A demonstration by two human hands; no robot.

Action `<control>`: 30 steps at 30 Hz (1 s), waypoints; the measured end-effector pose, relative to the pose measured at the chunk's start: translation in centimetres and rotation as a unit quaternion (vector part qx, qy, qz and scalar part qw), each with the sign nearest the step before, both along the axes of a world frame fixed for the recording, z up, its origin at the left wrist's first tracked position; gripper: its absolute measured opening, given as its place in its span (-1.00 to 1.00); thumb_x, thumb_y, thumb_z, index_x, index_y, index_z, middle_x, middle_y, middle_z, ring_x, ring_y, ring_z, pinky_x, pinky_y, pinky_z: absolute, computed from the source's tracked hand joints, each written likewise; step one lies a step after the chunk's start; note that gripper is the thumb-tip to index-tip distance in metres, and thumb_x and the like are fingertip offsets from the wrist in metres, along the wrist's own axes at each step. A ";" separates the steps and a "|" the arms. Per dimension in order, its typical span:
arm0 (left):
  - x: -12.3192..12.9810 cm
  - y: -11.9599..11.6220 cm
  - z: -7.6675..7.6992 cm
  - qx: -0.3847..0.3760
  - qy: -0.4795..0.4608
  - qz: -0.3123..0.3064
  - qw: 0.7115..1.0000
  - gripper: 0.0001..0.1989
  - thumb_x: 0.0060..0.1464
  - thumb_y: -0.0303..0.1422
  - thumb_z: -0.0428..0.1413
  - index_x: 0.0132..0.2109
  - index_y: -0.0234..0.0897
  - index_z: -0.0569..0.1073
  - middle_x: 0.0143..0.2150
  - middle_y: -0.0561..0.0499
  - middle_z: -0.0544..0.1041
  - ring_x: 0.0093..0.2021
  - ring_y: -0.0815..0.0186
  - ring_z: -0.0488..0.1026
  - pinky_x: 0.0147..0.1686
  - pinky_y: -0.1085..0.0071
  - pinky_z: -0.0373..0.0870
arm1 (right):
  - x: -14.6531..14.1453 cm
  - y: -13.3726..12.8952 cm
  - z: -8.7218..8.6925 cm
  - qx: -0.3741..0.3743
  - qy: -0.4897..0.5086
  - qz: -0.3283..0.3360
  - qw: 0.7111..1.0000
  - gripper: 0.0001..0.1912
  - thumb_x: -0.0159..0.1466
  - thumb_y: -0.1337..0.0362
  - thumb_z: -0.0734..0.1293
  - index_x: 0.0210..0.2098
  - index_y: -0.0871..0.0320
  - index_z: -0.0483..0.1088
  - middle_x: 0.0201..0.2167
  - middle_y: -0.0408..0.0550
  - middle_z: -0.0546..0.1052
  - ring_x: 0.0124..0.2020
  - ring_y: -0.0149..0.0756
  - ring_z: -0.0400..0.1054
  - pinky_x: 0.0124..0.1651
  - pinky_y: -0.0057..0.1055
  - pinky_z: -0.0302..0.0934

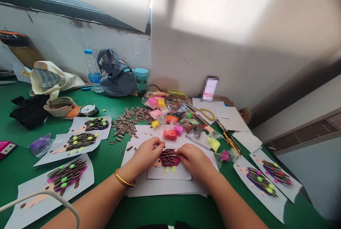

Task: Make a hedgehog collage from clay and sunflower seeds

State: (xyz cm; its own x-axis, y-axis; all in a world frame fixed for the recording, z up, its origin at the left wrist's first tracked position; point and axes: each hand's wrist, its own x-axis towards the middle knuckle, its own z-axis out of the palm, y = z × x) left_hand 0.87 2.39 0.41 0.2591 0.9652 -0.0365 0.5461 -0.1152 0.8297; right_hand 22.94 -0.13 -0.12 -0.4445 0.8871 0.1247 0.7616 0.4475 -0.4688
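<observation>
Admittedly, both grips are hard to read: the left hand (149,152) has thumb and forefinger brought together by the head of the hedgehog (169,157), the right hand (195,159) bends its fingers at the back end, and I can't make out whether either grasps anything. The fingers cover part of its outline. At the surface's (106,158) far edge a phone (210,88) is blurred into blocks; at the left edge a pink object (6,150) is cut off, and a pale cord (53,193) crosses the card (85,179) in the near left corner. Two more cards lie beyond that one, and two others near the right edge. Past the hands, toward the far edge, sit seeds (128,124), clay packets (169,134) and scissors (207,113). The hedgehog lies on white paper (170,176) at the middle of the near edge, its magenta body set with dark striped seeds, its face pale pink, two yellow legs below.
</observation>
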 end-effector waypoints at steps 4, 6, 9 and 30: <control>0.0 0.0 0.0 -0.004 0.001 0.001 1.000 -0.72 0.17 -0.16 -0.03 -0.33 -0.21 0.46 -0.36 0.04 0.54 -0.29 0.22 0.45 -0.29 0.37 0.28 | 0.1 0.0 0.3 -0.005 0.014 -0.007 1.000 -0.85 0.28 0.44 0.30 -0.24 0.12 0.48 -0.29 -0.08 0.52 -0.21 -0.29 0.38 -0.14 -0.39 0.23; 0.0 0.0 0.1 -0.006 0.000 0.001 1.000 -0.72 0.17 -0.15 -0.03 -0.33 -0.21 0.46 -0.35 0.03 0.55 -0.29 0.21 0.46 -0.29 0.37 0.28 | 0.1 0.0 0.3 -0.006 0.021 -0.009 1.000 -0.84 0.27 0.45 0.29 -0.25 0.12 0.48 -0.31 -0.08 0.52 -0.22 -0.29 0.37 -0.15 -0.40 0.23; 0.1 0.0 0.1 -0.004 0.001 0.004 1.000 -0.72 0.17 -0.16 -0.03 -0.33 -0.21 0.46 -0.36 0.04 0.55 -0.30 0.21 0.46 -0.30 0.37 0.28 | 0.0 0.0 0.0 -0.004 0.030 -0.011 0.999 -0.83 0.26 0.46 0.27 -0.26 0.13 0.46 -0.31 -0.08 0.51 -0.23 -0.29 0.36 -0.17 -0.40 0.22; 0.8 -2.1 1.7 0.032 -0.090 -0.124 0.988 -0.70 0.23 -0.21 0.00 -0.27 -0.16 0.61 0.01 -0.05 0.57 0.01 0.18 0.47 0.04 0.31 0.37 | -2.0 -1.6 1.6 0.063 0.202 0.023 0.977 -0.88 0.34 0.31 0.27 -0.15 0.07 0.42 -0.28 -0.06 0.53 -0.23 -0.26 0.38 -0.13 -0.30 0.27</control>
